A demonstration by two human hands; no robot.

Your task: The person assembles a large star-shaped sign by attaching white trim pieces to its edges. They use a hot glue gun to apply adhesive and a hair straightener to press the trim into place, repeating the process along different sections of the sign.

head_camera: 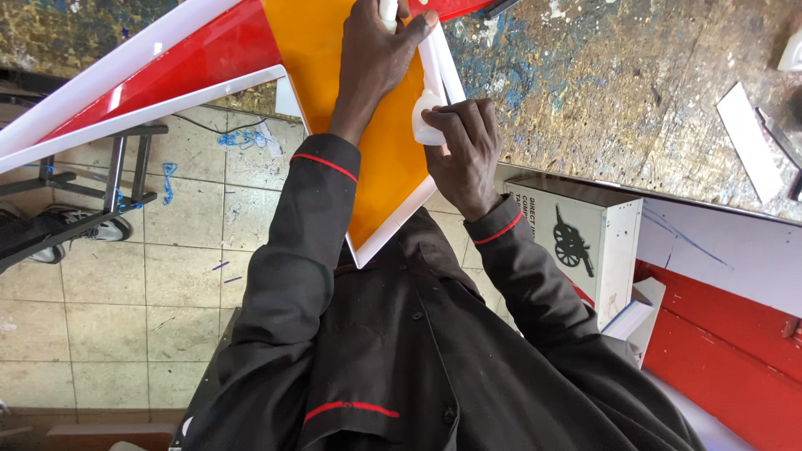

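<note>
Your left hand (376, 58) is pressing flat on the orange panel (380, 167), its fingers closing round a small white tool (389, 10) at 12 o'clock. Your right hand (464, 150) is clamping a white wad (428, 125) against the panel's white frame (443, 71). The panel is overhanging the paint-stained table (601, 92), slanting toward your chest. At 3 o'clock a white box (585, 242) bearing a black cannon picture is sitting below the table edge, beside a red board (727, 351).

Both hands, left (376, 58) and right (466, 150), press on an orange panel (384, 167).
</note>
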